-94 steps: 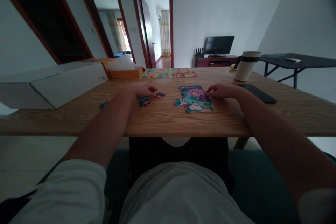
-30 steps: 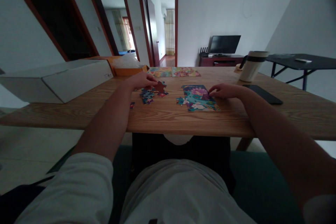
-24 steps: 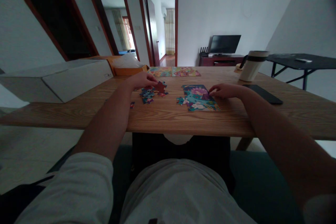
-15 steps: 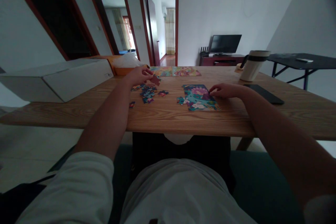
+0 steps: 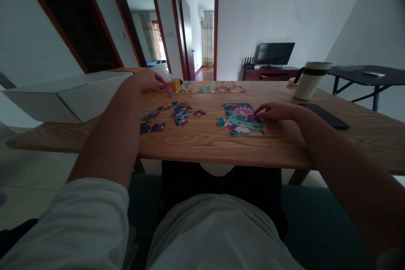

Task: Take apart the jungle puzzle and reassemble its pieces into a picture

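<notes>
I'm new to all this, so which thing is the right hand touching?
On the long wooden table, look left of the black phone. The right hand rests at the edge of a blue-and-purple jigsaw, joined into one block, unlike the scattered loose pieces to its left.

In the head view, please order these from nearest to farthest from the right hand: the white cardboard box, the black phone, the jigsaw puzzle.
From the right hand:
1. Jigsaw puzzle: touching the hand, at its left.
2. Black phone: at the hand's right.
3. White cardboard box: far left.
</notes>
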`<control>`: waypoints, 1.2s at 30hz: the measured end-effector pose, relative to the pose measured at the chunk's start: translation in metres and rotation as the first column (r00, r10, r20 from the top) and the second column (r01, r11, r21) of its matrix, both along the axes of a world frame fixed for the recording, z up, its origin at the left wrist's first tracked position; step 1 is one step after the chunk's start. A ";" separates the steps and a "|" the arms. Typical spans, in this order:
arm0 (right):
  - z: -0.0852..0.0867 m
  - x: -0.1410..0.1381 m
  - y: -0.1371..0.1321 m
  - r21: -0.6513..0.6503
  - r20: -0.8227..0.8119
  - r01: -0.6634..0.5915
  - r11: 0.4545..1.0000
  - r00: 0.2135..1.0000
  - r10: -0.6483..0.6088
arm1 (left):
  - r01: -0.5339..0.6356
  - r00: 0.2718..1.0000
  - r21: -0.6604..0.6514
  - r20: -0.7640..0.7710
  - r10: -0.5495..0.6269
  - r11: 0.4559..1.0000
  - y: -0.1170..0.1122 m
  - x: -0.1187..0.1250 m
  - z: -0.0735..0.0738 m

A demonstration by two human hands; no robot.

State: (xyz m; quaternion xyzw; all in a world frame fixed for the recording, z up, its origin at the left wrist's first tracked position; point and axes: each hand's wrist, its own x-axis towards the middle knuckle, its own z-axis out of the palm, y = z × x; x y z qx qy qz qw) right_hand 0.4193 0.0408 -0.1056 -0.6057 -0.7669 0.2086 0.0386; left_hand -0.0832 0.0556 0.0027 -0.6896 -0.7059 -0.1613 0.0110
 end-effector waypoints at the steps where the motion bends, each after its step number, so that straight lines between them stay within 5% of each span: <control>1: 0.000 0.001 0.000 0.001 -0.001 -0.008 1.000 1.000 0.008 | 0.005 1.000 -0.051 -0.023 -0.006 0.999 0.000 -0.007 0.003; 4: -0.001 0.001 0.001 -0.002 -0.003 -0.012 1.000 1.000 0.012 | 0.026 1.000 -0.155 0.010 -0.025 0.988 -0.003 -0.030 0.000; 8: 0.000 -0.001 0.000 -0.004 -0.006 0.012 1.000 1.000 -0.012 | 0.087 0.995 -0.304 0.080 -0.066 0.949 -0.009 -0.050 -0.022; 16: -0.001 0.001 0.000 0.018 -0.008 0.000 1.000 1.000 0.000 | 0.206 0.978 -0.472 0.138 -0.159 0.857 0.000 -0.041 -0.056; 24: -0.004 0.003 0.005 0.031 -0.023 -0.030 0.999 0.999 0.030 | 0.006 0.988 -0.242 -0.151 -0.044 0.970 0.024 -0.033 -0.066; 30: -0.004 0.004 0.006 0.035 -0.019 -0.037 0.999 0.999 0.038 | 0.047 0.997 -0.326 -0.036 -0.062 0.944 0.036 -0.028 -0.084; 36: -0.003 0.002 0.004 0.035 -0.005 -0.015 0.999 1.000 0.015 | 0.088 0.996 -0.275 0.048 -0.078 0.957 0.034 -0.027 -0.090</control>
